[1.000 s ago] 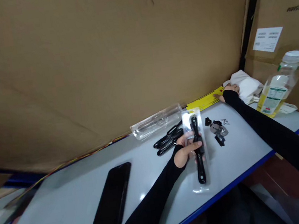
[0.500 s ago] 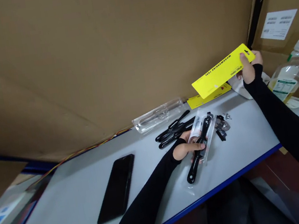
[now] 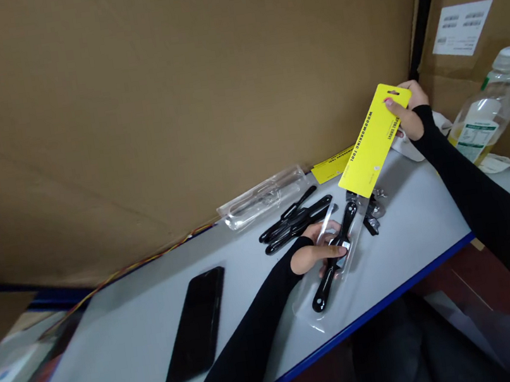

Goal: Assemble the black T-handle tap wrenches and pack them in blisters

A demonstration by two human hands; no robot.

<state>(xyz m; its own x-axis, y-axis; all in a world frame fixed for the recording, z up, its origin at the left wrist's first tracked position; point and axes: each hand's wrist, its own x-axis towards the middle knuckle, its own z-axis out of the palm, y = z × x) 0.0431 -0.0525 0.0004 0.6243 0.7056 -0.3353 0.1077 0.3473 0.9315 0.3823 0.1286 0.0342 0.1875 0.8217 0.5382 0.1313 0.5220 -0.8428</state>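
Note:
My left hand (image 3: 316, 252) is closed around a black spokeshave (image 3: 330, 283) lying in a clear plastic blister shell (image 3: 307, 311), thumb across the tool's middle. Between the thumb and fingers of my right hand (image 3: 409, 112) is a yellow backing card (image 3: 368, 145) printed "WOODWORKING TOOL", gripped by its hole end. The card's lower end hangs right by the upper end of the shell; whether they touch I cannot tell. More black spokeshave bodies (image 3: 295, 223) lie in a pile behind my left hand. Small dark metal parts (image 3: 372, 218) sit to the right of the shell, partly hidden by the card.
Another clear blister shell (image 3: 263, 197) and more yellow cards (image 3: 328, 169) lie along the cardboard wall (image 3: 174, 101). A black phone (image 3: 196, 327) is on the table (image 3: 126, 325) at left. At right stand a clear bottle (image 3: 483, 112) and a white cloth (image 3: 406, 148).
The yellow card has swung from nearly level to a steep slant, its lower end now down near the shell. My left hand keeps its hold on the spokeshave and shell.

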